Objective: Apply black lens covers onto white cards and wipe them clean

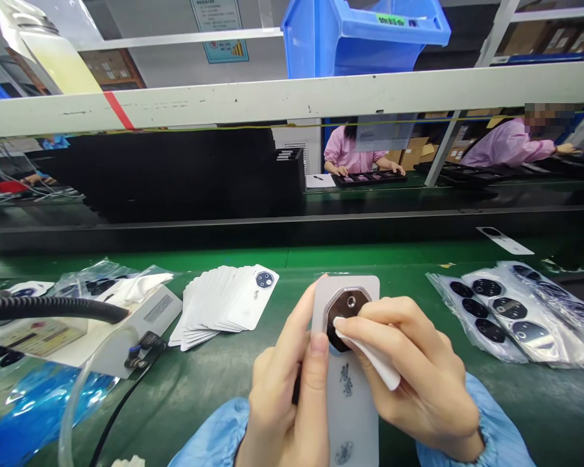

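My left hand (285,389) is closed round the left edge of a white card (349,402) that carries a dark octagonal lens piece (346,311) near its top. My right hand (418,370) pinches a small white wipe (370,357), its tip pressed against the lower left of the lens piece. Both hands hover over the green mat (199,389) at the front centre. Blue sleeves cover both wrists.
A fanned stack of white cards (224,305) lies left of my hands. Bagged lens pieces (506,318) lie to the right. A black hose (53,310) and a white device (102,331) sit at left. Two people in pink work beyond the conveyor (292,227).
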The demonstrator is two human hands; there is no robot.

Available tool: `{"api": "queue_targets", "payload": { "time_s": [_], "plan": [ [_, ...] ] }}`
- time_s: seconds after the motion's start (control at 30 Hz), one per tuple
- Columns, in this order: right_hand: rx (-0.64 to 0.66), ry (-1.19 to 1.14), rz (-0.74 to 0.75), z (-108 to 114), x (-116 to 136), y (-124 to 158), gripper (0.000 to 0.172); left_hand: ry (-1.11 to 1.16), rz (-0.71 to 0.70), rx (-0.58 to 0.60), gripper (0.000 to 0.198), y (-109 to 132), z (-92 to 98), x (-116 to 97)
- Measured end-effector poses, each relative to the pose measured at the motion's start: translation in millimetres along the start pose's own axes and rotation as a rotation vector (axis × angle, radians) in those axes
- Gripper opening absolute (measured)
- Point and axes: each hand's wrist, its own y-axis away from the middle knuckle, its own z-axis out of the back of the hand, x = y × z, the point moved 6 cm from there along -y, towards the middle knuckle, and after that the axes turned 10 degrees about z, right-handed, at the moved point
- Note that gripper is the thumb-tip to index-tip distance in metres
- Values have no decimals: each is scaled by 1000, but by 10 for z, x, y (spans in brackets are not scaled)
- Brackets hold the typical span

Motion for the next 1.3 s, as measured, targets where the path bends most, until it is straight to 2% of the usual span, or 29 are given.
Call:
{"api": "queue_targets", "payload": {
  "time_s": [0.23,0.3,0.43,0.53,0.93,1.07,1.17,1.3],
  "plan": [
    [-33,-137,-52,27,-37,-19,29,104,146,14,45,-38,26,71],
    [-85,-232,-88,94,-50,-31,27,220,203,76,46,-69,2,48],
    [-191,-364,-162,226,-61,-12,26,490,328,296,48,-100,-115,8],
    [-220,-380,-200,263,-48,3,26,568,368,359,46,-100,-143,10],
    [-233,-304,-212,275,-42,-2,27,525,393,400,55,-108,-128,42],
    [-211,-310,-213,259,-49,-2,28,535,380,391,50,-117,-128,33],
    [-163,-301,-212,254,-39,-16,27,539,341,386,44,-128,-131,3],
    [-42,-243,-173,245,13,-57,24,486,307,370,47,-129,-124,-25]
  ]
}}
